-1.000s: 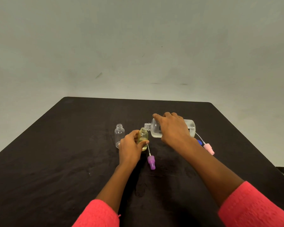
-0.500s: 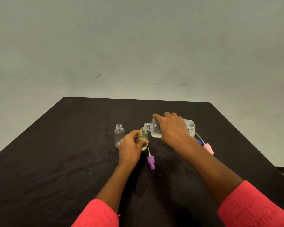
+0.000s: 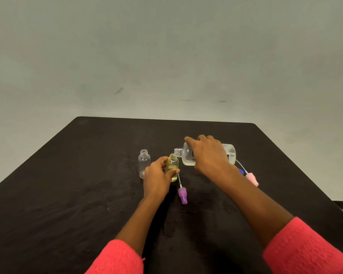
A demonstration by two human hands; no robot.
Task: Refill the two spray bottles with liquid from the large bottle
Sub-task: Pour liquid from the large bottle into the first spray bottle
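Note:
My left hand [image 3: 158,177] grips a small yellowish spray bottle [image 3: 172,165], uncapped and upright on the black table [image 3: 67,194]. My right hand [image 3: 208,154] holds the large clear bottle [image 3: 188,155] tipped on its side, its open neck touching the small bottle's mouth. A little liquid lies along the large bottle's lower side. A second small clear bottle [image 3: 144,163] stands open and looks empty, just left of my left hand.
A purple spray cap [image 3: 182,195] with its dip tube lies just in front of the yellowish bottle. A pink spray cap [image 3: 251,178] with tube and a blue cap [image 3: 241,171] lie right of my right wrist. The table's far edge meets a pale wall.

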